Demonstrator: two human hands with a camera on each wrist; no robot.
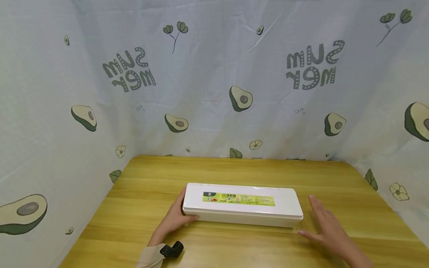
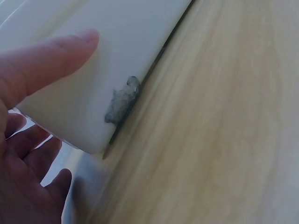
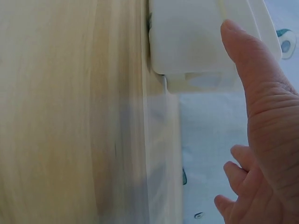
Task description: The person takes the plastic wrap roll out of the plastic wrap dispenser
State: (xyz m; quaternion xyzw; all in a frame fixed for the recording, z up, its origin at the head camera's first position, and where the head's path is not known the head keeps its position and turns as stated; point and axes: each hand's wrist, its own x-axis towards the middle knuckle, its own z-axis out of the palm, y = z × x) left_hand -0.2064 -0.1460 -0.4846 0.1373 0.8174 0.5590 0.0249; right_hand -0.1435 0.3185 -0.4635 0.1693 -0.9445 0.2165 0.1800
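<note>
Head view, surface: a yellow wooden table (image 1: 234,175) carries a long white plastic box with a green label (image 1: 242,205), lying near the front edge.
Head view, room: a pale cloth backdrop printed with avocados (image 1: 214,74) closes in the back and both sides.
Head view, hands: the left hand (image 1: 175,217) curls round the box's left end; the right hand (image 1: 326,227), fingers straight and spread, hovers just beside the right end, apart from it.
Left wrist view: the thumb (image 2: 46,60) lies on the box (image 2: 121,46); a grey smudge (image 2: 122,100) marks its lower edge, what it is unclear.
Right wrist view: the open right hand (image 3: 261,140) is cut off by the frame edge; the box end (image 3: 196,42) sits blurred on the table (image 3: 70,112).
</note>
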